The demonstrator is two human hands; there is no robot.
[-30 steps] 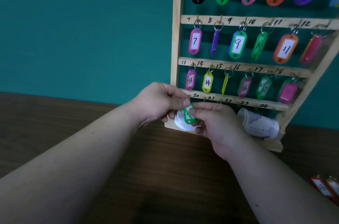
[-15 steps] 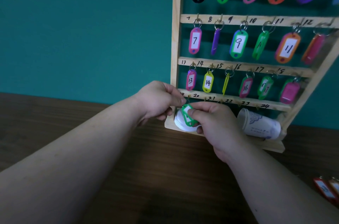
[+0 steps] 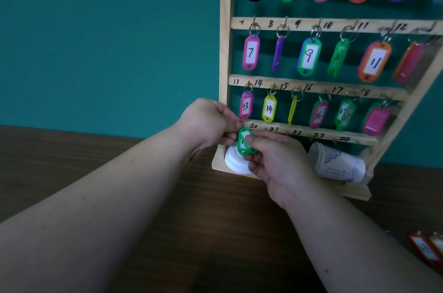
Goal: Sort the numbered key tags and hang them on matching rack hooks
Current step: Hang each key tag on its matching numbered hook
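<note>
A wooden key rack [image 3: 224,57] stands against the teal wall, its rails marked with numbers and hung with coloured tags. At the left end of the bottom rail, both hands meet on a green key tag [image 3: 244,142]. My left hand [image 3: 208,122] pinches the tag's metal ring right by the rail's first hook. My right hand [image 3: 275,158] holds the tag's body between thumb and fingers. The tag's number is mostly hidden by my fingers. The hooks marked 20 to 24 on the bottom rail [image 3: 318,135] carry no tags.
A white round lid [image 3: 236,163] and a paper cup [image 3: 338,164] lying on its side rest on the rack's base. Loose red and orange tags [image 3: 426,248] lie on the dark wooden table [image 3: 215,232] at the right edge.
Both hands have lifted the green tag a little up toward the bottom rail's left end. The tag now hangs more upright.
</note>
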